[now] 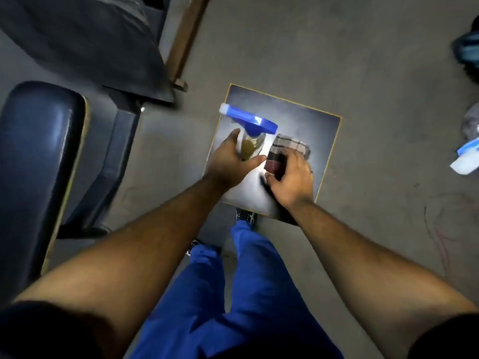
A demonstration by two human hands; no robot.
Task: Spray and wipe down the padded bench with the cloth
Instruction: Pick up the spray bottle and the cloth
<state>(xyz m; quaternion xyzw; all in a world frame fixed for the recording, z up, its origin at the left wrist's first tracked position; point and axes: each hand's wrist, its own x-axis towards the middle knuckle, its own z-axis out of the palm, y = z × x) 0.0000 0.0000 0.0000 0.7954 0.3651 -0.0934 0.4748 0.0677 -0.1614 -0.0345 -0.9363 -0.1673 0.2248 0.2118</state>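
On the square dark floor tile ahead of the person's feet, both tools are being picked up at once. Left hand wraps around the clear body of the spray bottle, which holds a yellowish liquid and carries a blue trigger head pointing left; thumb and fingers curl around its sides. Right hand pinches the folded checked cloth, fingers curled over its near edge. The padded bench, dark blue and glossy, sits to the left, well apart from both hands. To do this step well, I would judge that the bottle wants a firm hold high on the body, so 1 finger can reach the trigger, and the cloth should be gathered whole, not dragged by a corner, before turning left to the bench.
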